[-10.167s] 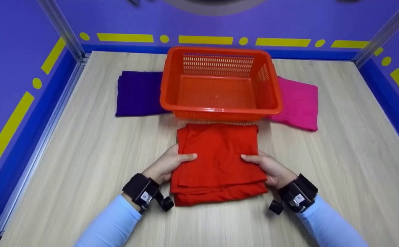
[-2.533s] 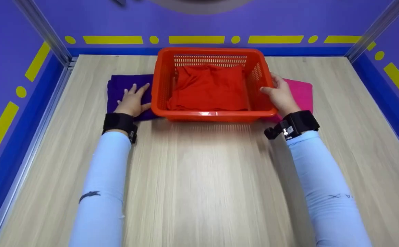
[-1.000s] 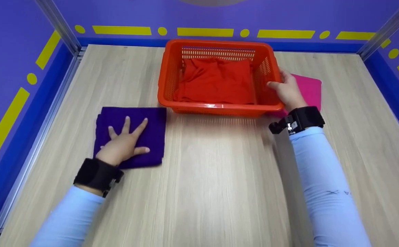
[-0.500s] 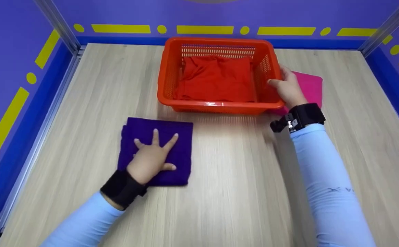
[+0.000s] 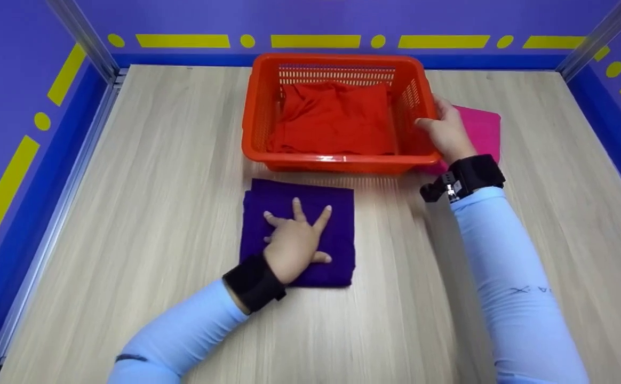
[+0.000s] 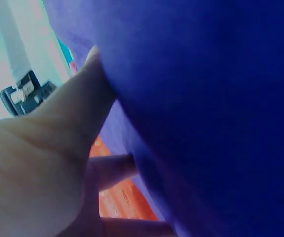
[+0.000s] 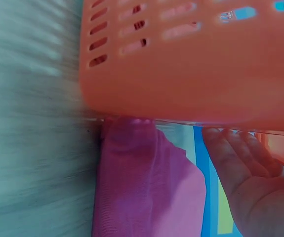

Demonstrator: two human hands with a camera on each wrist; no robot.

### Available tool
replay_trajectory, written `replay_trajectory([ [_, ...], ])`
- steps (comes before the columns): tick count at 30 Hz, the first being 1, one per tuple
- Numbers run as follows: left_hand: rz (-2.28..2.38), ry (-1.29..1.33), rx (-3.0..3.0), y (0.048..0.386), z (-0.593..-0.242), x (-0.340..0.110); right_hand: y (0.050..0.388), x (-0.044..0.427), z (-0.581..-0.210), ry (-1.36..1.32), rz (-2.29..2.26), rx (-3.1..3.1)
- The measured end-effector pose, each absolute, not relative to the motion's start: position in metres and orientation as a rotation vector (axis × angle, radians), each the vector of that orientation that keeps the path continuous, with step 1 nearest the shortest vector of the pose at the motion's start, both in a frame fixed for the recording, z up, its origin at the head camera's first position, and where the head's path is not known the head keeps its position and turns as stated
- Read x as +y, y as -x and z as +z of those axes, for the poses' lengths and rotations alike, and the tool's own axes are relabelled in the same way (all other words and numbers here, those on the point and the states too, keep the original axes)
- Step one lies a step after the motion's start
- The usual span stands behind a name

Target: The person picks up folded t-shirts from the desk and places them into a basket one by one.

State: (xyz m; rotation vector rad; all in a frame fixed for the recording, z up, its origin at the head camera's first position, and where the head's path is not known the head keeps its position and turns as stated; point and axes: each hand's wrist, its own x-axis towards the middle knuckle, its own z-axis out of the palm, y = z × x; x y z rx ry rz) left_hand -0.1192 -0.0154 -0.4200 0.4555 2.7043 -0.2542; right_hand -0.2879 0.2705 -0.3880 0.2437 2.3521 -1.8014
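The red cloth [image 5: 337, 122] is lying inside the basket [image 5: 300, 158]; this portion is apparently complete. The purple cloth [image 5: 338, 234] is lying on the desk [image 5: 156, 186] before the basket; the left hand [image 5: 293, 245] is resting on it, fingers spread, ungrasped. The right hand [image 5: 449, 136] is gripping the basket rim. The pink cloth [image 5: 484, 133], partly hidden beside it, is likewise appearing outstanding.

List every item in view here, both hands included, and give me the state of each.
Basket: upright, open-topped, partly filled
Red cloth: folded, creased on top, lying inside the basket
Purple cloth: folded, flat on the table
Pink cloth: folded, partly hidden by the basket in the head view
Left hand: spread out on the purple cloth
Right hand: gripping the basket's right rim
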Motion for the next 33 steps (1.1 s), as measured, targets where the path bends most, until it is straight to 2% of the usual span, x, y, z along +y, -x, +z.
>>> replay_trajectory([
  [19, -0.287, -0.337, 2.696, 0.144, -0.424, 0.062, 0.292, 0.275, -0.395, -0.206, -1.844, 2.352],
  [25, -0.294, -0.325, 2.730, 0.143, -0.425, 0.066, 0.291, 0.274, -0.393, -0.208, -1.843, 2.335],
  [33, -0.200, -0.413, 2.822, 0.136, -0.422, 0.049, 0.291, 0.276, -0.396, -0.234, -1.959, 2.255],
])
